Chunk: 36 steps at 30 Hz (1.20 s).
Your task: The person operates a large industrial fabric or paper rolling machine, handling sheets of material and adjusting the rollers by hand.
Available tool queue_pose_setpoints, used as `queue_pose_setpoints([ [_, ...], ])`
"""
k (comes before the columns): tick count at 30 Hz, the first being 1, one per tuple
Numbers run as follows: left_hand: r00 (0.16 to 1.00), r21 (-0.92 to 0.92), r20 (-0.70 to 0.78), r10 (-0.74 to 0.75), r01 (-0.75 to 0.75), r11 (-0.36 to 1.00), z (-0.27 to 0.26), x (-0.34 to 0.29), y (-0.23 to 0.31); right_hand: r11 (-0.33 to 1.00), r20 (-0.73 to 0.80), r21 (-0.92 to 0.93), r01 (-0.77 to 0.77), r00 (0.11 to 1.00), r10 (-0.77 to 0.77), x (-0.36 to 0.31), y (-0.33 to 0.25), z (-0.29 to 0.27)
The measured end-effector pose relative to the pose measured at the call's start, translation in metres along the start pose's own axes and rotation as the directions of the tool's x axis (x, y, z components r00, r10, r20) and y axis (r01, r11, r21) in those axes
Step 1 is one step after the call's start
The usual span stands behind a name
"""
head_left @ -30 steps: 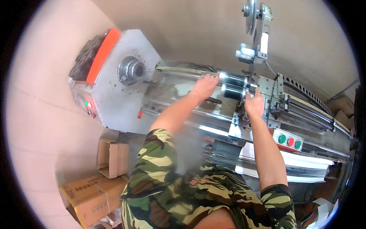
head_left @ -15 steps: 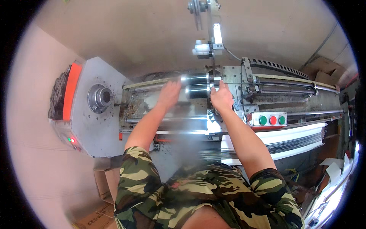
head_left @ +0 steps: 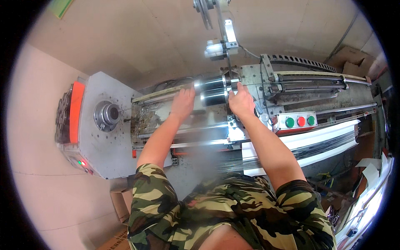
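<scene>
We see our left hand (head_left: 182,104) and right hand (head_left: 241,101) both pressed up against the two shiny metal rollers (head_left: 213,91), so nothing passes at twelve o'clock there. Between the hands a narrow gap stays open over the machine bed (head_left: 196,125). At nine o'clock of the left hand the bed trough runs free as far as the round chuck (head_left: 106,115) on the grey housing (head_left: 109,146). At three o'clock of the right hand the button box (head_left: 296,121) and the guide rods (head_left: 316,79) block the way. Above, the hanging bracket (head_left: 223,41) crowds the rollers; its clearance is hard to judge. At five o'clock, pale sheet material (head_left: 316,143) juts out.
</scene>
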<state>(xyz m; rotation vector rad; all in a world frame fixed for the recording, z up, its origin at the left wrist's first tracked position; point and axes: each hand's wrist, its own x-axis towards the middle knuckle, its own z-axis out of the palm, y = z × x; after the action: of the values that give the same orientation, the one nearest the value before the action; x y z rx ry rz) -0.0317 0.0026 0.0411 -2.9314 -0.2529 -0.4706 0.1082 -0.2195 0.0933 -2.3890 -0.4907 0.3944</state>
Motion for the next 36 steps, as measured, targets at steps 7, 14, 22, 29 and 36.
queue_pose_setpoints([
  [7,0.983,0.007,0.181,-0.044,0.044,0.999,-0.002,0.001,-0.001,0.999,0.022,0.001,-0.032,0.999,0.032,-0.001,-0.005,-0.004],
  [14,0.98,0.02,0.192,-0.042,0.039,0.999,-0.003,0.004,0.004,0.998,-0.05,-0.005,-0.059,0.997,0.059,0.0,-0.003,0.0],
  [22,0.985,-0.002,0.17,-0.021,0.022,1.0,0.002,0.002,0.003,1.0,-0.008,-0.006,-0.029,1.0,0.029,-0.001,-0.003,-0.004],
  [29,0.992,0.004,0.125,-0.005,0.004,1.0,0.015,0.0,0.0,0.999,-0.038,-0.024,-0.026,0.999,0.025,0.002,-0.001,0.002],
  [36,0.995,-0.018,0.1,0.009,-0.007,1.0,0.017,-0.001,0.0,0.999,-0.058,-0.05,-0.009,0.998,0.007,0.007,0.007,0.009],
])
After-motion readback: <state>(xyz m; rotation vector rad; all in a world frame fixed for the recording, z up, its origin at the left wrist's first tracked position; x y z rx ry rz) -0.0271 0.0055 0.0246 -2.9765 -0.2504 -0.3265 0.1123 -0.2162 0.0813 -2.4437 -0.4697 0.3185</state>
